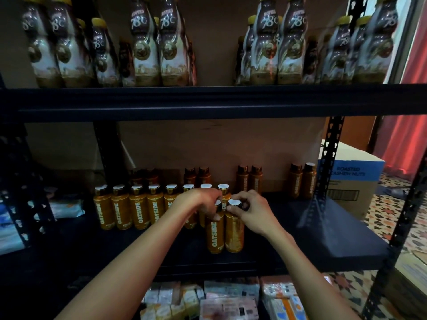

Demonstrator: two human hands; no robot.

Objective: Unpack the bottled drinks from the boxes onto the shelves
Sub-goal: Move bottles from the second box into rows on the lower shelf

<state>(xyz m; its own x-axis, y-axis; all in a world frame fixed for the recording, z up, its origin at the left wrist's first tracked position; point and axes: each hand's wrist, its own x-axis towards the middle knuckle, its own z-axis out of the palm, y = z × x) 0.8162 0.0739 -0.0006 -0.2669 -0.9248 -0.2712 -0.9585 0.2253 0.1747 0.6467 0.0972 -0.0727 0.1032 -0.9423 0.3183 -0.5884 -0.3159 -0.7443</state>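
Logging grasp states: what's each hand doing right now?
Left hand: holds the left front bottle by its top.
Right hand: holds the right front bottle by its cap.

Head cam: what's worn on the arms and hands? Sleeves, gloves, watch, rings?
Nothing worn that shows. The left forearm and right forearm are bare to the frame edge, with no sleeve in view. The left hand and right hand have no gloves, watch, bands or visible rings.
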